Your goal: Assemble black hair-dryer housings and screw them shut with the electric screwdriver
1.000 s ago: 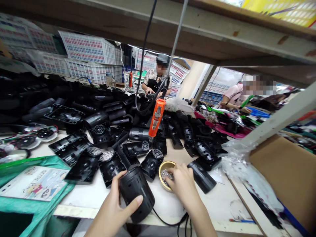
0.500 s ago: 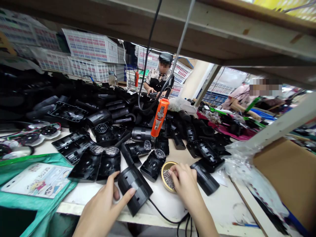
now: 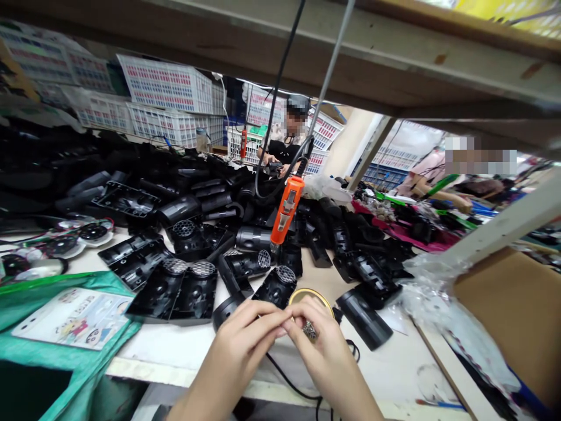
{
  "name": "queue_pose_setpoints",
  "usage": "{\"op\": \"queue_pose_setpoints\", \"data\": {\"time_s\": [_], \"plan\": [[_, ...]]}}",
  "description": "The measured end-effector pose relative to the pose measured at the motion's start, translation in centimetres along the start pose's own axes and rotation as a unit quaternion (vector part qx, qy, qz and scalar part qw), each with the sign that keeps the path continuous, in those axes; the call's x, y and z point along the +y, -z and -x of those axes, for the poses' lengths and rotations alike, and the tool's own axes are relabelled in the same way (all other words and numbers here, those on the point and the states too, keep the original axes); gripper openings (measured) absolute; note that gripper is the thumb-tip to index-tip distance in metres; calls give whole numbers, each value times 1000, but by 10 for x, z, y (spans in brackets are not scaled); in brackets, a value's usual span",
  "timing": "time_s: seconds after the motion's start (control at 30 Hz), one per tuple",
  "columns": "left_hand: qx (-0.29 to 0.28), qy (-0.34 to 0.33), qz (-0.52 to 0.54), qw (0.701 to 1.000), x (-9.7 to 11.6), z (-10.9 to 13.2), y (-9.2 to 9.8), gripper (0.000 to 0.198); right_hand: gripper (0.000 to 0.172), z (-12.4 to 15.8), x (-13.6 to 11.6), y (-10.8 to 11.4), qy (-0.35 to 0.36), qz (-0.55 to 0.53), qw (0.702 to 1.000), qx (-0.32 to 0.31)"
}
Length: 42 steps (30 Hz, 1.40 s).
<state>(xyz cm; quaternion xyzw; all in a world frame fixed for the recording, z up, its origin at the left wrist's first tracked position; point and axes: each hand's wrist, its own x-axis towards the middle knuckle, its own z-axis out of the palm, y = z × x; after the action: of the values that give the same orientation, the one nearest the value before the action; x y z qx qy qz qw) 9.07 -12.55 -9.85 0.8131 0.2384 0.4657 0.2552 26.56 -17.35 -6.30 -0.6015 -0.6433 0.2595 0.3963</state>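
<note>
Grip of right hand [image 3: 322, 351] pinches small screws [image 3: 310, 331]; left hand [image 3: 243, 345] meets it fingertip to fingertip, its own closure hidden.

Glossy black plastic housings [image 3: 193, 287], shiny metal screws [image 3: 310, 331], gold metal dish [image 3: 310, 291], orange plastic screwdriver [image 3: 287, 210]

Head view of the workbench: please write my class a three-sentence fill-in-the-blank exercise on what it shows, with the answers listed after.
The screwdriver hanging above the bench is ____ in colour. The plastic housings heaped behind the left hand are all ____. The right hand, pinching small silvery parts, touches the left hand; the green bag lies to their ____.
Missing words: orange; black; left.
</note>
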Motion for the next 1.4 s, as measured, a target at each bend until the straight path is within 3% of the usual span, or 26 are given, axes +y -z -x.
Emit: {"op": "queue_pose_setpoints", "data": {"time_s": [0.17, 0.33, 0.6, 0.73, 0.87, 1.03, 1.2, 1.4], "plan": [[31, 8, 95, 995, -1, -2, -1, 35, 23, -2, 0, 4, -57, -123, 991, -23], [47, -25, 115, 992, -7, -3, 8, 30, 32, -1, 7, -7, -57, -215, 975, 1], [101, -24, 23, 994, -6, 1, 4, 24, 27, 1, 4, -32, -31, -179, 977, 113], [104, -7, -42, 994, -9, 3, -2, 21, 28, -2, 4, -38, -45, -191, 972, 126], [78, 21, -62, 995, -17, 4, -1, 15, 20, 1, 12, -36, -14, -69, 986, 151], [25, 39, -70, 996, -21, 19, 11, 14, 22, 13, 24, -35, 27, 74, 996, 41], [52, 42, -71, 995, -23, 40, 21, 17, 21, 16, 25, -44, 93, 168, 981, 19], [91, 32, -67, 993, -29, 54, 17, 20, 19, 9, 21, -50, 115, 164, 980, 10]]}}
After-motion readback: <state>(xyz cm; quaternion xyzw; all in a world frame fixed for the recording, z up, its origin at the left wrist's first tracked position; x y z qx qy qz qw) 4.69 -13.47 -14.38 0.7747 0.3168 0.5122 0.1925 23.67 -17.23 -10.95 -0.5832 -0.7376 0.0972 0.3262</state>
